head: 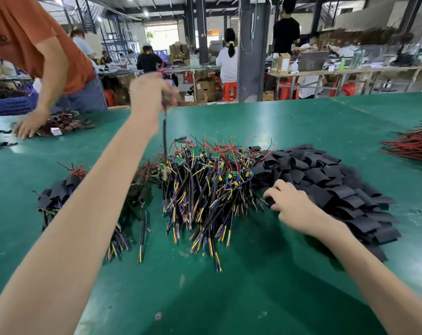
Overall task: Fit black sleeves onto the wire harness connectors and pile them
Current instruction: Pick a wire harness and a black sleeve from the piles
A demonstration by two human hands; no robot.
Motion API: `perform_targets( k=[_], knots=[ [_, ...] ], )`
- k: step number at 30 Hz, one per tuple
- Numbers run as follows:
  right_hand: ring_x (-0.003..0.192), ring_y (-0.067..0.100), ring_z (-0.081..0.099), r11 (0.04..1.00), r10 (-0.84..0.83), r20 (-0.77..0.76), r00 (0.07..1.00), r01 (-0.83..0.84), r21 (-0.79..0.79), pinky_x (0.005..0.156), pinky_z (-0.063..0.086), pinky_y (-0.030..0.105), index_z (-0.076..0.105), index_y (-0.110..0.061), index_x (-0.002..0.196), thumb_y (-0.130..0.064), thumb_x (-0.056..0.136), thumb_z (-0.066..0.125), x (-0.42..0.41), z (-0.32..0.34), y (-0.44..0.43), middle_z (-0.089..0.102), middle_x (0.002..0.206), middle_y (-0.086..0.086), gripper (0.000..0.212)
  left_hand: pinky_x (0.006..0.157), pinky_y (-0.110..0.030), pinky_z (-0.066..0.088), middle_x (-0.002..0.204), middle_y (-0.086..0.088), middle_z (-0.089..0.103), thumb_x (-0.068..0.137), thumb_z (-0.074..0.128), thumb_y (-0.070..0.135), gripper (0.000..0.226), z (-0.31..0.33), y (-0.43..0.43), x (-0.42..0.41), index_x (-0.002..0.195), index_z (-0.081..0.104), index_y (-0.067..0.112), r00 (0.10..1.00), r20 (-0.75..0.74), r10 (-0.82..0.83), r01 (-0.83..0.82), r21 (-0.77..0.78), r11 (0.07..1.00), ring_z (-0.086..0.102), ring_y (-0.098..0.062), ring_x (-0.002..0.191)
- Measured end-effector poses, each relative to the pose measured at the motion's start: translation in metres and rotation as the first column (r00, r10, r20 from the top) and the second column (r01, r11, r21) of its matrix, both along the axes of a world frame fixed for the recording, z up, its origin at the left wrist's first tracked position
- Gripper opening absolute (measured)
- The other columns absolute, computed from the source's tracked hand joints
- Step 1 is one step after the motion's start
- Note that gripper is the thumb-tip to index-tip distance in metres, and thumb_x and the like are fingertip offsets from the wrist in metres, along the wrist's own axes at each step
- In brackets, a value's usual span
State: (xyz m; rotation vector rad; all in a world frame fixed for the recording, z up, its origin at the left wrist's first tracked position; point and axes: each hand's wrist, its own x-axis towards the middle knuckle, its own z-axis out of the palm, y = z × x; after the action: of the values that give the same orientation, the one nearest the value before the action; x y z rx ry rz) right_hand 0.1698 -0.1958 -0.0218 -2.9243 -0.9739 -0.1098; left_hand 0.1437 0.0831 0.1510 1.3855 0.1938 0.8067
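wire harness point(164, 141) | blurred in left hand point(149, 95) | right hand point(292, 201) fingertips hidden

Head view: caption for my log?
Left hand holds a harness above the pile; right hand reaches into sleeves.

Left hand point(152, 93): smeared by motion; its fingers curl round the top of one harness, the grip point itself unreadable.
Harness point(164, 131): a blurred streak; its lower end is lost in the wire pile point(205, 184).
Right hand point(292, 204): fingertips sunk among the black sleeves point(331, 184); whether they pinch one cannot be told.
Sleeved pile point(57, 192): its right part is hidden behind the left forearm point(84, 213).
Red-and-black wires point(413, 146): cut off by the right edge.
Orange-shirted person point(35, 44): cut off by the top and left edges.
Blue crate point(11, 105): cut by the left edge.
Far benches point(350, 64): items too small to tell.
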Motion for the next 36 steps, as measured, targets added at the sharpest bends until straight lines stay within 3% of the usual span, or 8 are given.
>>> perform_targets(
  k=[4, 7, 9, 13, 20, 27, 31, 36],
  knots=[
    [0.115, 0.024, 0.037, 0.994, 0.06, -0.091, 0.994, -0.051, 0.099, 0.092, 0.04, 0.04, 0.047, -0.016, 0.124, -0.006, 0.092, 0.049, 0.001, 0.014, -0.005, 0.037, 0.119, 0.007, 0.034, 0.05, -0.015, 0.046, 0.09, 0.006, 0.058, 0.082, 0.041, -0.011, 0.045, 0.021, 0.009, -0.03, 0.115, 0.055, 0.016, 0.987, 0.078, 0.141, -0.162, 0.477, 0.864, 0.059, -0.005, 0.074],
    [0.117, 0.027, 0.038, 0.974, 0.128, -0.077, 0.989, -0.111, 0.199, 0.099, 0.033, 0.041, 0.047, -0.007, 0.126, -0.001, 0.093, 0.046, -0.001, 0.024, -0.009, 0.04, 0.12, 0.012, 0.033, 0.076, -0.024, 0.048, 0.1, -0.005, 0.06, 0.082, 0.039, -0.014, 0.049, -0.007, 0.007, -0.051, 0.119, 0.059, 0.01, 0.956, 0.139, 0.258, -0.229, 0.904, 0.36, 0.055, -0.015, 0.088],
    [0.118, 0.029, 0.037, 0.962, 0.16, -0.005, 0.987, -0.155, 0.225, 0.101, 0.026, 0.036, 0.048, 0.003, 0.123, 0.005, 0.093, 0.043, -0.002, 0.027, -0.01, 0.042, 0.122, 0.014, 0.03, 0.088, -0.04, 0.044, 0.1, -0.013, 0.057, 0.086, 0.044, -0.005, 0.037, -0.046, 0.001, -0.059, 0.117, 0.06, 0.009, 0.961, 0.086, 0.264, -0.137, 0.974, 0.18, 0.052, -0.027, 0.098],
    [0.111, 0.03, 0.04, 0.913, 0.118, 0.04, 0.992, -0.124, 0.388, 0.099, 0.03, 0.038, 0.045, 0.002, 0.124, 0.003, 0.094, 0.044, -0.004, 0.027, -0.007, 0.041, 0.118, 0.015, 0.03, 0.086, -0.038, 0.042, 0.095, -0.003, 0.055, 0.095, 0.052, 0.028, 0.025, -0.122, -0.016, -0.069, 0.11, 0.065, 0.014, 0.953, -0.09, 0.29, 0.005, 0.96, 0.281, 0.048, -0.022, 0.101],
    [0.114, 0.03, 0.036, 0.935, -0.168, 0.119, 0.979, 0.12, 0.334, 0.091, 0.042, 0.05, 0.037, -0.01, 0.135, -0.013, 0.097, 0.042, 0.006, 0.021, -0.014, 0.038, 0.122, 0.013, 0.039, 0.075, -0.034, 0.044, 0.085, 0.001, 0.063, 0.091, 0.062, 0.015, 0.008, -0.168, -0.029, -0.076, 0.089, 0.068, 0.009, 0.961, -0.002, 0.275, -0.112, 0.911, 0.397, 0.052, -0.022, 0.086],
    [0.125, 0.023, 0.036, 0.923, -0.046, 0.073, 0.996, 0.014, 0.384, 0.11, 0.021, 0.043, 0.049, -0.012, 0.128, -0.018, 0.094, 0.052, 0.001, 0.011, 0.0, 0.047, 0.128, 0.004, 0.034, 0.065, -0.038, 0.046, 0.08, 0.0, 0.062, 0.09, 0.062, 0.011, 0.008, -0.17, -0.035, -0.085, 0.088, 0.068, 0.006, 0.97, 0.045, 0.237, -0.15, 0.882, 0.447, 0.051, -0.024, 0.076],
    [0.108, 0.025, 0.051, 0.722, 0.005, 0.005, 1.0, -0.007, 0.692, 0.088, 0.031, 0.02, 0.055, -0.009, 0.121, -0.015, 0.092, 0.058, -0.003, 0.013, 0.004, 0.06, 0.113, 0.008, 0.031, 0.063, -0.037, 0.046, 0.079, 0.001, 0.061, 0.09, 0.062, 0.011, 0.009, -0.17, -0.036, -0.087, 0.087, 0.068, 0.006, 0.97, 0.065, 0.236, -0.168, 0.876, 0.452, 0.05, -0.023, 0.075],
    [0.073, 0.028, 0.058, 0.618, 0.007, -0.141, 0.99, 0.107, 0.779, 0.062, 0.035, 0.023, 0.043, -0.016, 0.123, -0.021, 0.097, 0.047, 0.0, 0.014, 0.001, 0.068, 0.089, 0.014, 0.027, 0.063, -0.035, 0.046, 0.079, 0.0, 0.062, 0.089, 0.062, 0.01, 0.008, -0.17, -0.038, -0.089, 0.087, 0.068, 0.005, 0.969, 0.071, 0.235, -0.175, 0.872, 0.457, 0.05, -0.022, 0.074]
  ],
)
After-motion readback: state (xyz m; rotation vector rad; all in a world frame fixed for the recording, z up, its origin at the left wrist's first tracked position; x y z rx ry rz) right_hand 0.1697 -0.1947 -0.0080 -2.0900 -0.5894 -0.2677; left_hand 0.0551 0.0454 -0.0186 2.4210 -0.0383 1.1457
